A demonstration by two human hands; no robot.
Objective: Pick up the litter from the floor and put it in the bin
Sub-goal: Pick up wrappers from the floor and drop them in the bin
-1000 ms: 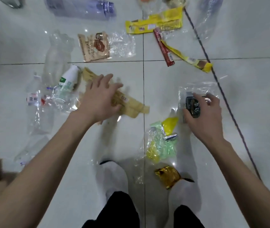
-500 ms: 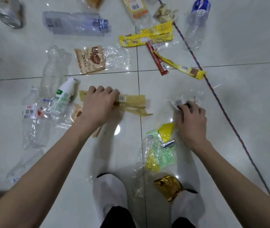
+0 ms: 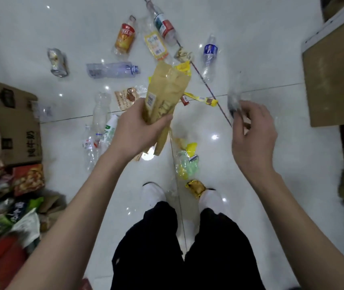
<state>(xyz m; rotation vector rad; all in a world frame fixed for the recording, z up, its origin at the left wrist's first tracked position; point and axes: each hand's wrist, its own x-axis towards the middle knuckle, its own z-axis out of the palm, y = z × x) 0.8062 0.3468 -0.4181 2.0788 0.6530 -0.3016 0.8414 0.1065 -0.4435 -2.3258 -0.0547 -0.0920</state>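
Cardboard box (image 3: 20, 130), left: likely bin | left hand (image 3: 137, 130) clamped round tan packet (image 3: 167, 88), clear of floor; limp top may spill contents | right hand (image 3: 254, 139) pinching clear wrapper (image 3: 234, 101), blurred; slick film under thin pinch may slip mid-carry

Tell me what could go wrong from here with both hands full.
1. The right hand seems to pinch the clear wrapper with its fingertips only, so the thin film may slip out.
2. The gold wrapper and the green and yellow wrapper lie right by the white shoes. A step could skid on them.
3. The left hand grips the tan bag below its middle, so the tall top may flop over.
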